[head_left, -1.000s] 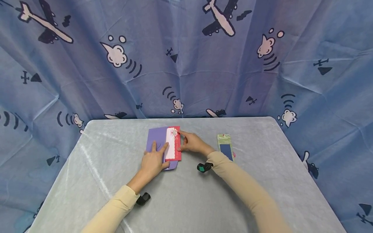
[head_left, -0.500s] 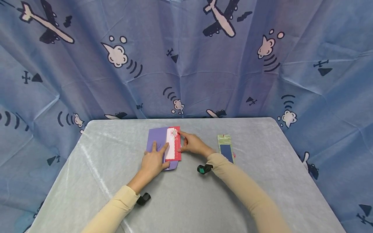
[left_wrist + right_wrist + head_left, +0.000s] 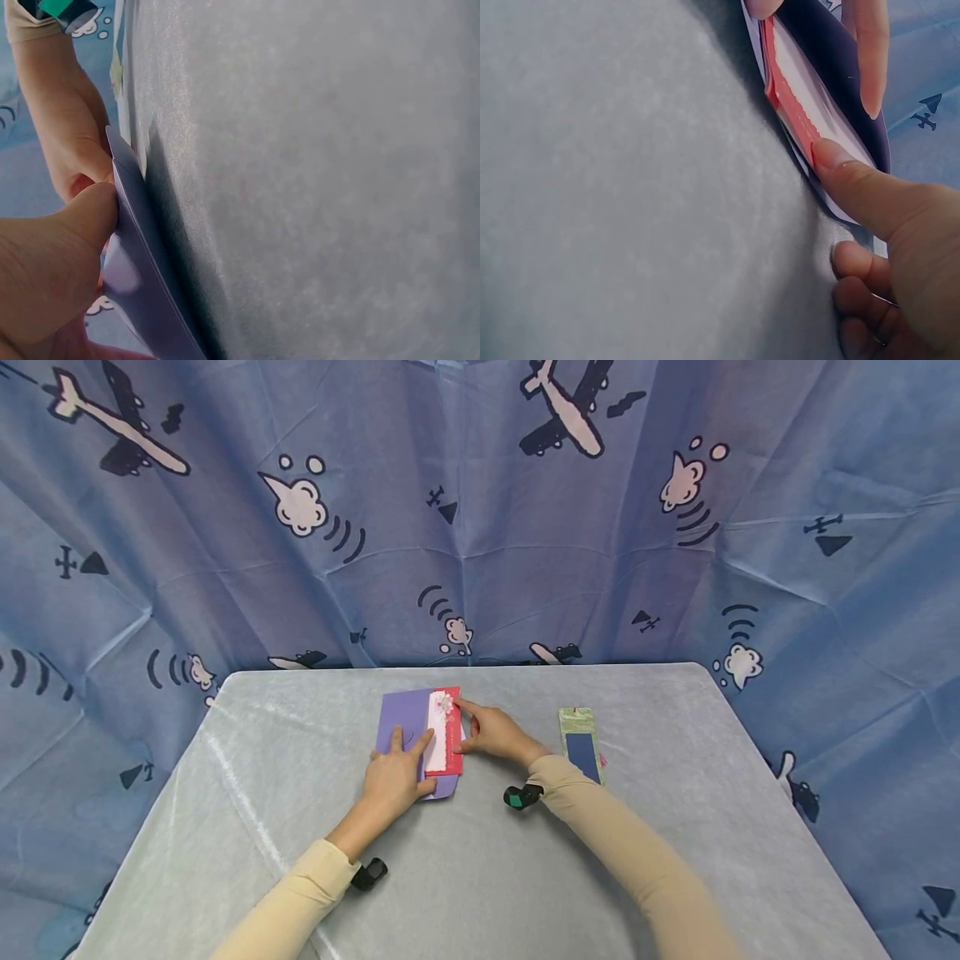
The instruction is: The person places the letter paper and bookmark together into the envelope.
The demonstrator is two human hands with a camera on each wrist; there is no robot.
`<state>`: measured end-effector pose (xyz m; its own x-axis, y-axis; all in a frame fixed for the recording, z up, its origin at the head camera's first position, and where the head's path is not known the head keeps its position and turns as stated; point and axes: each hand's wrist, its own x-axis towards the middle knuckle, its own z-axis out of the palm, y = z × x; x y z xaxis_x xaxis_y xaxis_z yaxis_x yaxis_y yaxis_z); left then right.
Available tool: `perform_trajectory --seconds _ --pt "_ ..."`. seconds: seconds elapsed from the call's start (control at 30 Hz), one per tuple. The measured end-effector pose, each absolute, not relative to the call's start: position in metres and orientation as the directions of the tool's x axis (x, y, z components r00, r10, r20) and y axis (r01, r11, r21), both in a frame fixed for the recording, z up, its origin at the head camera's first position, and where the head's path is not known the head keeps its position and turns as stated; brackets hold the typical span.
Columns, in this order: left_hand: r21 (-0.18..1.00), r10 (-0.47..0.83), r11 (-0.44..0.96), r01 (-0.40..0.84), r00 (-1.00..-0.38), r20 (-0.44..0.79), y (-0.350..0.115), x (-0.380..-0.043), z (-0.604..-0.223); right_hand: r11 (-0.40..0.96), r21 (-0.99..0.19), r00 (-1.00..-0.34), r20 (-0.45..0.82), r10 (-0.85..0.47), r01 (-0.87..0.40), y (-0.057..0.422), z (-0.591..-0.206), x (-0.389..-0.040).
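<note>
A purple envelope (image 3: 402, 712) lies at the far middle of the table, and a red and white greeting card (image 3: 453, 735) sits partly in it on the right side. My left hand (image 3: 392, 774) rests on the envelope with spread fingers, its thumb by the near edge of the card. At the card's right edge, my right hand (image 3: 497, 732) holds it, index finger near the top corner and thumb lower down. In the right wrist view that thumb (image 3: 831, 155) presses on the red border, while the other fingers curl beside it. The card's left part is hidden.
A green card with a dark blue panel (image 3: 581, 752) lies to the right, partly behind my right sleeve. The grey cloth-covered table (image 3: 465, 877) ends at the back against a blue curtain (image 3: 487, 568) with plane prints.
The red and white greeting card has shifted slightly left, and my right hand has moved left with it. My left hand stays in place on the envelope.
</note>
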<state>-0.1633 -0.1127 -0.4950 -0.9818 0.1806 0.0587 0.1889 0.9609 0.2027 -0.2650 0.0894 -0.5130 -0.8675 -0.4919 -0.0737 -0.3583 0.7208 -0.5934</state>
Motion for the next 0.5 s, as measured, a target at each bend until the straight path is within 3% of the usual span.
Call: perform_trajectory --seconds 0.5 --pt "0.194 0.177 0.963 0.186 -0.982 0.063 -0.1114 -0.1624 -0.4942 0.743 -0.560 -0.873 -0.071 -0.483 -0.366 0.0857 -0.5127 -0.2629"
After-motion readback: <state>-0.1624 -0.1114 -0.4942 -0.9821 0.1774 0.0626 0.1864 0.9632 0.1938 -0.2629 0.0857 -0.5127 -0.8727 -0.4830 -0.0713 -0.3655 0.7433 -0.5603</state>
